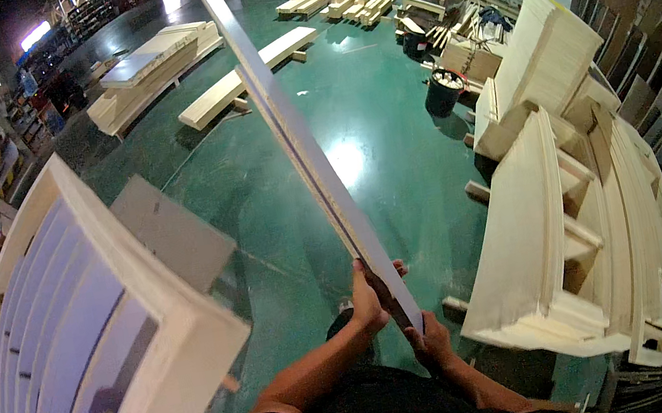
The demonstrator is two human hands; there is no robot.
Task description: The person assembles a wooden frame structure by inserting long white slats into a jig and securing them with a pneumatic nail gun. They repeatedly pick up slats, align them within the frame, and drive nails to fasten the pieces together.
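A long narrow board (299,146) with a pale face and a grooved, chipboard-like edge slants up and away from me toward the far left. My left hand (368,298) is closed around it near its close end, with some fingertips showing past the far side. Lower down, my right hand (432,340) grips the same board close to its end. To my left stands a large pale wooden frame (165,313) with several lilac-grey slats (57,296) inside it. The palms and most of the fingers are hidden by the board.
Curved wooden frames (520,236) stand at my right, beside leaning panels (640,67). A flat panel (173,233) lies left on the green floor (403,220). Beyond are a beam (248,78), stacked boards (150,66), timber bundles (354,3) and a black bucket (443,93).
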